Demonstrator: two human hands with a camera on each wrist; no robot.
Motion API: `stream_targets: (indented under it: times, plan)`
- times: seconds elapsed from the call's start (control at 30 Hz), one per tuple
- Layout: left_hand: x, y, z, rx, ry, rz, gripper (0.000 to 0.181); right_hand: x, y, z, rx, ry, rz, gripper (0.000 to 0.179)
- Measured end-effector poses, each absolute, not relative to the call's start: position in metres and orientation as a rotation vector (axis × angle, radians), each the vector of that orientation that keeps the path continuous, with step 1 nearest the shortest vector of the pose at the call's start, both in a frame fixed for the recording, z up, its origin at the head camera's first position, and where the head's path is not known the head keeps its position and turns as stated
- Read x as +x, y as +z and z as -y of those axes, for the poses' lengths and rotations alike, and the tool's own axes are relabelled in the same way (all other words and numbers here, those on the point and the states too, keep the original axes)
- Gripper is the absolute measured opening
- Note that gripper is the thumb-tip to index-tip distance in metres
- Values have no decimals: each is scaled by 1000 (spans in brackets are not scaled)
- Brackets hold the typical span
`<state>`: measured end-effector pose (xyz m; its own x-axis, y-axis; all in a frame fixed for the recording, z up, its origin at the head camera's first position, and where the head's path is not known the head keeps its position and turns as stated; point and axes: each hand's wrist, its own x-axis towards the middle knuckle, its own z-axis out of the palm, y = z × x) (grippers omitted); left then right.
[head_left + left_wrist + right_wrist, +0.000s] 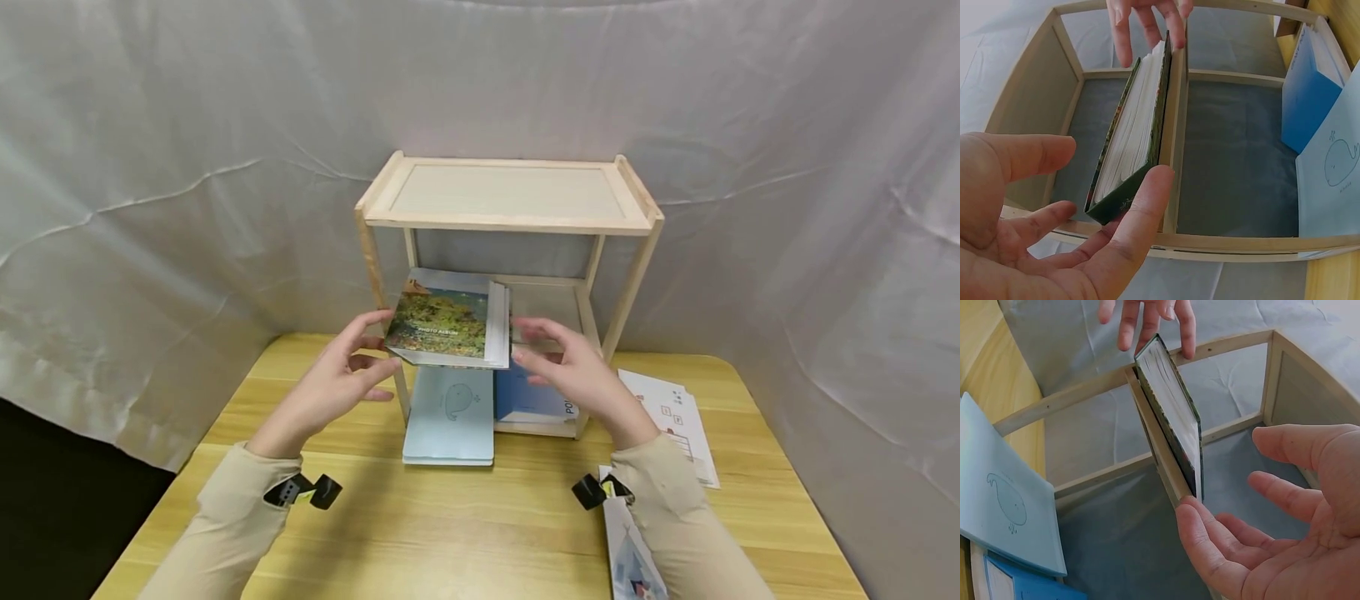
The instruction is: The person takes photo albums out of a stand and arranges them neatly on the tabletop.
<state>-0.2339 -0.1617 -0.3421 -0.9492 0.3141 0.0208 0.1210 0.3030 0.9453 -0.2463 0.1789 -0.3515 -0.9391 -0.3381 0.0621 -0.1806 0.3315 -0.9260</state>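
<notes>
- Although both hands are held close about it, the photo album (442, 321) is seen at the left side of the wooden rack (510, 223), at the level of the middle shelf (547, 304); how much of its underside is borne by the shelf cannot be told.
- The left post (372, 267) is partly covered by the album's left side in the head view.
- Room is left above, beneath the top shelf (502, 192), and to the right, where more of the middle shelf is seen toward the right post (632, 292).
- Below, the whale notebook (450, 417) is set jutting past the front of the lower shelf (536, 429) over the table (420, 533), with the blue book (525, 392) placed beside it.
- The album's cover is turned up, its title legible from the person's side; the green spine is turned toward the left hand (330, 383), and the long page edge is directed left to right, slightly angled to the shelf edge.
- The left fingers (1157, 194) are spread wide by the spine, with nothing gripped; whether it is touched cannot be told.
- At the album's opposite end, the right hand (581, 375) is likewise opened, thumb well apart, with nothing gripped.
</notes>
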Motion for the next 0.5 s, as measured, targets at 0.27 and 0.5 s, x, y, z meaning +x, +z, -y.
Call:
stream_targets:
  times: [0.27, 0.5]
  plan:
    - [-237, -342, 157, 409, 1708, -2420, 72, -250, -351, -172, -543, -1691, -2418, 62]
    - [-236, -343, 153, 386, 1742, -2449, 68, -250, -349, -169, -534, -1686, -2462, 60]
